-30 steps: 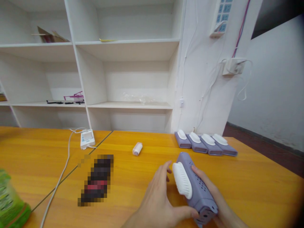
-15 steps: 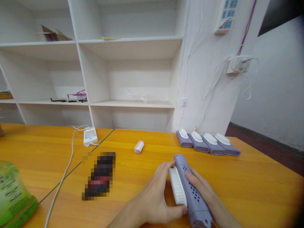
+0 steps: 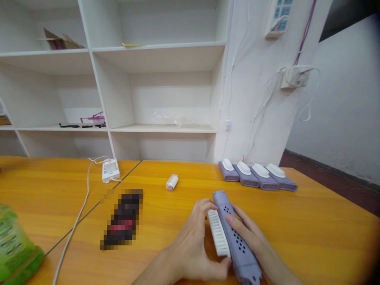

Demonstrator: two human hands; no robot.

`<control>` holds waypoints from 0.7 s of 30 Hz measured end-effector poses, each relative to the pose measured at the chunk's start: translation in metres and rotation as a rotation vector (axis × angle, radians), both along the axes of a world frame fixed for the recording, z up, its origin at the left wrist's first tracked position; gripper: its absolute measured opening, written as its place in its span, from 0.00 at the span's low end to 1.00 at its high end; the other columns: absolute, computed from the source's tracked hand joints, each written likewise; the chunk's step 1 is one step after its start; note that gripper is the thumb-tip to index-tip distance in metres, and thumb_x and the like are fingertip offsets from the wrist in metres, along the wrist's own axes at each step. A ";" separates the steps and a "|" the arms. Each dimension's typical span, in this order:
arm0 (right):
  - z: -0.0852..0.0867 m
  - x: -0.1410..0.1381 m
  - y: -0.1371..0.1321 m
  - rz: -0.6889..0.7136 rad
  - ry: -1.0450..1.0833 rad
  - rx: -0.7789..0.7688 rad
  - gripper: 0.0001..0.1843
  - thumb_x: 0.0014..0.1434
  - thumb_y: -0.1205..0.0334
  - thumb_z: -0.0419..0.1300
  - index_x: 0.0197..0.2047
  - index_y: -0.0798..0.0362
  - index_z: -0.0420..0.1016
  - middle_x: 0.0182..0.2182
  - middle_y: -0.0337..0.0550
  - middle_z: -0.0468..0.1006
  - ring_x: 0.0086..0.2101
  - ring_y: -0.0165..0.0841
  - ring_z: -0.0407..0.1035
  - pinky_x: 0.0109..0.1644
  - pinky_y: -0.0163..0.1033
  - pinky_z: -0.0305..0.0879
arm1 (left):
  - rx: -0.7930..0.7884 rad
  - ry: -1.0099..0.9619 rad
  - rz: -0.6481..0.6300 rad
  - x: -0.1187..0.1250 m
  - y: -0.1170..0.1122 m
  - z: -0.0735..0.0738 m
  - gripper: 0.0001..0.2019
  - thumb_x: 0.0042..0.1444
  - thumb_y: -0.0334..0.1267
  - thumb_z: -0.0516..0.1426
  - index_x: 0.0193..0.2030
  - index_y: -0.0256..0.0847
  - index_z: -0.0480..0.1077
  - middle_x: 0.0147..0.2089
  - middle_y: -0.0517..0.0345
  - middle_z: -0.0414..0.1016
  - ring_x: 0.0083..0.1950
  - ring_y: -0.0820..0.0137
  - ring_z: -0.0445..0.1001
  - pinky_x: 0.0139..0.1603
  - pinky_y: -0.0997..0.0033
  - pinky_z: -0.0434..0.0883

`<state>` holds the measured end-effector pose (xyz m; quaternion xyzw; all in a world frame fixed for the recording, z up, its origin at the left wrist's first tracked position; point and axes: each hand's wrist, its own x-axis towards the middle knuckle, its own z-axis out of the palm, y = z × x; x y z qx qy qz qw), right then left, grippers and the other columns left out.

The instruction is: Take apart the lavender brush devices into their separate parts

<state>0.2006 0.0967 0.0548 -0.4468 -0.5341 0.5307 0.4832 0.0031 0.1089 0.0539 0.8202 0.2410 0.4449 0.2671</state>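
In the head view, my right hand [image 3: 249, 233] wraps round the far side of a long lavender plastic case [image 3: 237, 241] with rows of small holes, its thumb on the holed face. My left hand [image 3: 192, 245] spans a white ridged piece [image 3: 219, 233] that looks like a brush head, with fingers at its top end and the thumb at its lower end. This white piece lies lengthwise against the case's left side. Whether it is fixed to the case I cannot tell.
Several lavender cases with white oval tops [image 3: 261, 171] stand at the back right. A small white cylinder [image 3: 172, 182] lies mid-table. Further left are a blurred dark object [image 3: 124, 221], a white power strip [image 3: 111, 171] with its cable, and a green container [image 3: 18, 245].
The whole view has shifted slightly. Both hands and the lavender case appear a little further left, their grip nearly the same.
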 end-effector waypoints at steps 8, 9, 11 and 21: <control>0.003 -0.001 0.000 -0.019 0.002 -0.037 0.32 0.65 0.39 0.63 0.65 0.47 0.70 0.65 0.46 0.75 0.69 0.47 0.60 0.66 0.45 0.65 | 0.066 0.021 0.039 -0.001 0.005 -0.006 0.51 0.35 0.32 0.71 0.64 0.53 0.50 0.64 0.55 0.60 0.66 0.55 0.64 0.69 0.55 0.63; 0.002 -0.001 0.000 -0.017 0.006 -0.040 0.32 0.65 0.39 0.63 0.65 0.46 0.70 0.65 0.45 0.75 0.69 0.46 0.60 0.65 0.44 0.66 | 0.060 0.019 0.045 -0.001 0.005 -0.006 0.51 0.35 0.32 0.71 0.64 0.53 0.50 0.63 0.55 0.61 0.65 0.55 0.65 0.69 0.56 0.64; 0.002 -0.001 0.000 -0.024 0.013 -0.055 0.33 0.64 0.39 0.63 0.65 0.46 0.69 0.65 0.45 0.76 0.69 0.46 0.61 0.63 0.43 0.67 | 0.049 0.012 0.045 0.000 0.005 -0.006 0.50 0.35 0.32 0.71 0.63 0.52 0.50 0.61 0.56 0.62 0.63 0.57 0.67 0.66 0.57 0.66; 0.005 -0.004 -0.004 0.012 0.022 -0.072 0.33 0.65 0.38 0.62 0.67 0.46 0.67 0.64 0.45 0.76 0.63 0.45 0.69 0.62 0.44 0.68 | 0.152 0.048 0.046 -0.002 0.007 -0.009 0.47 0.32 0.33 0.70 0.58 0.53 0.50 0.66 0.52 0.56 0.67 0.50 0.64 0.68 0.50 0.63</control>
